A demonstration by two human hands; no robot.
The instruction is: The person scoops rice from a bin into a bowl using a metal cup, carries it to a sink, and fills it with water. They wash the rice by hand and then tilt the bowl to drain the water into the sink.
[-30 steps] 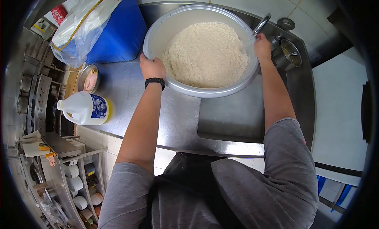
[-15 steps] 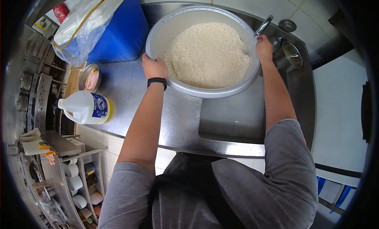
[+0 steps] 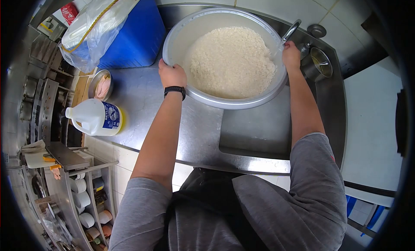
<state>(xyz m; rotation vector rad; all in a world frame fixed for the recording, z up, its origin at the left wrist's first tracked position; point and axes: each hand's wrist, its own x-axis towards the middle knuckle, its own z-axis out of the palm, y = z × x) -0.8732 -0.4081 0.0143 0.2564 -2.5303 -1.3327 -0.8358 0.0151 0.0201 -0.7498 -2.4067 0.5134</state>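
A large silver-grey basin [image 3: 237, 104] with a broad rim sits over the steel sink [image 3: 255, 132] and the counter beside it. Wet white rice [image 3: 233, 63] fills much of it, heaped towards the right, with bare wall showing at the left. My left hand [image 3: 172, 75], a black watch on its wrist, is closed on the basin's left rim, thumb on top. On the right rim, close to the curved metal faucet [image 3: 292, 30], my right hand [image 3: 292, 56] grips too. The fingers under the rim are hidden on both sides. Water seems to run from the faucet into the basin.
Left of the basin stands a blue container [image 3: 134, 41] under a plastic bag. A small metal bowl [image 3: 108, 80] with raw meat and a jug [image 3: 93, 117] of yellow liquid lie nearer. A metal pot [image 3: 311, 71] occupies the sink's right corner. Shelves with dishes [image 3: 82, 199] stand lower left.
The rice and water have shifted to the right in the basin, baring more of its left wall. Basin and both hands sit slightly further right in view, while the whole view has also shifted a little.
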